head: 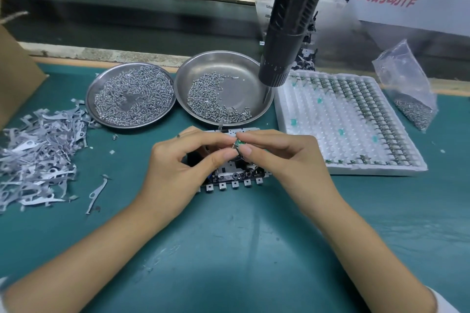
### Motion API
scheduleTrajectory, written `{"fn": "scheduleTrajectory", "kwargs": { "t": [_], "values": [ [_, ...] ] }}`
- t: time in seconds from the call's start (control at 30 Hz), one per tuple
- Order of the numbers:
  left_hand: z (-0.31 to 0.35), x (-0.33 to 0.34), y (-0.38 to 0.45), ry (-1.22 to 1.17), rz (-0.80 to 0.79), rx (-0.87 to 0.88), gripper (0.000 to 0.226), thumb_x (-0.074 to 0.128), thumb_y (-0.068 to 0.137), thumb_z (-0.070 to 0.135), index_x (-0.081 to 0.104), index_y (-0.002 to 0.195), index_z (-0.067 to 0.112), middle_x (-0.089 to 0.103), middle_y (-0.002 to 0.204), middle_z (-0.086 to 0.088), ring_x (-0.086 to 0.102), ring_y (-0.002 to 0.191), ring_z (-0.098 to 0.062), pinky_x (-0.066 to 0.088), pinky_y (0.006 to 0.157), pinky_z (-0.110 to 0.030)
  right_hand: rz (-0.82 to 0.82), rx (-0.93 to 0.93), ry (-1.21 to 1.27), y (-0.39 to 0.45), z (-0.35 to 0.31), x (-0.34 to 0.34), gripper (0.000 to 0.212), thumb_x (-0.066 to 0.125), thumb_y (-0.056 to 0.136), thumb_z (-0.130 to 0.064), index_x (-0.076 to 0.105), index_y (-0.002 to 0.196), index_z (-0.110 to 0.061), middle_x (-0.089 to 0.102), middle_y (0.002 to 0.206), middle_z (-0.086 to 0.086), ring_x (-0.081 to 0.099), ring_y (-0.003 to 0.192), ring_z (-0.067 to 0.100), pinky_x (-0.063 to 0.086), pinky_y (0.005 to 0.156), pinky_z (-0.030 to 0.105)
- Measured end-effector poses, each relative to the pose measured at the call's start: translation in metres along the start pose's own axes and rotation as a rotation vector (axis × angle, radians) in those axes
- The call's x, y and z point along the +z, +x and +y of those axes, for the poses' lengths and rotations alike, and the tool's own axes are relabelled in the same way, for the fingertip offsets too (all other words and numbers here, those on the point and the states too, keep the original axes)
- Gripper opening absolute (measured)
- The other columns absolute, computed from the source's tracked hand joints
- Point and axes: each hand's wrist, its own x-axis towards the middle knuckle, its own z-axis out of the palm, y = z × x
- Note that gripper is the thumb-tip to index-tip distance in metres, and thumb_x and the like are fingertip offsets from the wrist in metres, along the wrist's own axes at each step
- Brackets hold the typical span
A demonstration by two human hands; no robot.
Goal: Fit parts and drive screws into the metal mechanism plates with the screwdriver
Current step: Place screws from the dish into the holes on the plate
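Head view: the left hand (175,168) and right hand (284,160) together pinch a tiny green-and-metal component (238,145) just above the grey metal mechanism plate (234,178), at the mat's centre. It looks light, stiff and easily dropped, best held by its edges. The black powered screwdriver (287,33) hangs untouched at one o'clock.

The mechanism plate (235,178) sits mid-mat, right under both hands. Behind it are two dishes side by side, rims touching: springs in the left dish (131,95), screws in the right dish (223,87). The hanging screwdriver (290,25) dangles over the right dish's edge. Right of the dishes is a parts tray (348,122), then a bag (407,86) further right. A lever pile (40,155) is heaped far left.
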Motion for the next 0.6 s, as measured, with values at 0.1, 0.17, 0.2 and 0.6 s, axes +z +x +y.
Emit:
{"fn": "scheduleTrajectory", "kwargs": {
  "t": [0.1, 0.17, 0.2, 0.6],
  "values": [
    [0.0003, -0.0004, -0.0002, -0.005, -0.012, -0.011, 0.020, 0.071, 0.076, 0.025, 0.072, 0.096, 0.026, 0.070, 0.085, 0.011, 0.063, 0.079, -0.018, 0.050, 0.077, -0.033, -0.009, -0.025, -0.027, -0.0008, 0.0014, 0.0013, 0.019, 0.068, 0.083, 0.000, 0.074, 0.096, -0.011, 0.073, 0.098, 0.002, 0.069, 0.092, 0.011, 0.053, 0.081, 0.021],
    [0.0004, -0.0004, 0.0004, 0.005, -0.015, 0.010, 0.013, 0.072, 0.077, 0.023, 0.075, 0.088, 0.026, 0.069, 0.084, 0.010, 0.063, 0.080, -0.016, 0.050, 0.076, -0.031, -0.011, -0.045, -0.046, -0.0013, 0.0023, 0.0020, 0.021, 0.068, 0.083, 0.000, 0.073, 0.099, -0.012, 0.073, 0.098, 0.002, 0.069, 0.091, 0.010, 0.052, 0.078, 0.019],
    [0.0011, -0.0002, 0.0008, 0.033, -0.012, 0.040, 0.011, 0.072, 0.077, 0.023, 0.074, 0.087, 0.028, 0.068, 0.084, 0.010, 0.062, 0.080, -0.014, 0.049, 0.075, -0.028, -0.012, -0.061, -0.060, -0.0017, 0.0025, 0.0022, 0.022, 0.068, 0.083, 0.001, 0.073, 0.100, -0.012, 0.073, 0.098, 0.002, 0.069, 0.090, 0.010, 0.051, 0.077, 0.018],
    [0.0012, -0.0045, 0.0017, 0.141, 0.000, 0.089, 0.032, 0.075, 0.073, 0.031, 0.062, 0.103, 0.030, 0.059, 0.090, 0.019, 0.057, 0.088, 0.000, 0.040, 0.082, -0.013, -0.024, -0.233, -0.286, -0.0037, 0.0073, 0.0005, 0.020, 0.071, 0.081, -0.003, 0.074, 0.096, -0.016, 0.073, 0.094, 0.002, 0.067, 0.094, 0.018, 0.053, 0.085, 0.030]
  ]
}}
